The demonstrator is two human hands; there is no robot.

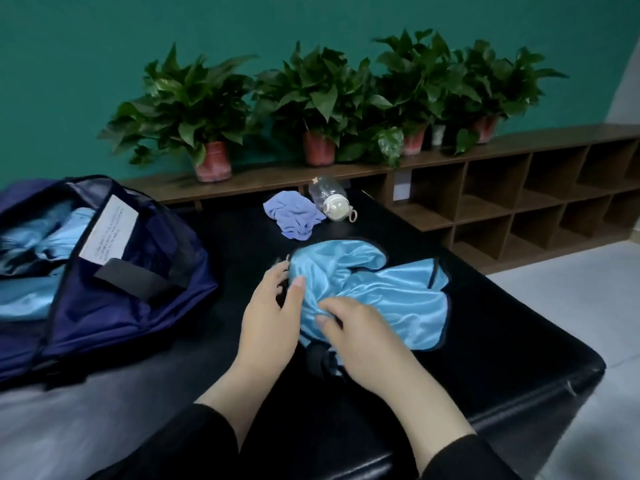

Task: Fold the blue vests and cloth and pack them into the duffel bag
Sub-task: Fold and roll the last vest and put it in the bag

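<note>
Pinching the vest with my right hand, left hand loose against it, I fear the slick fabric slipping toward the bag.

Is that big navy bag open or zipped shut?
Open. The duffel bag gapes at the top, its flap with a white label turned back, and light blue fabric shows inside it.
</note>
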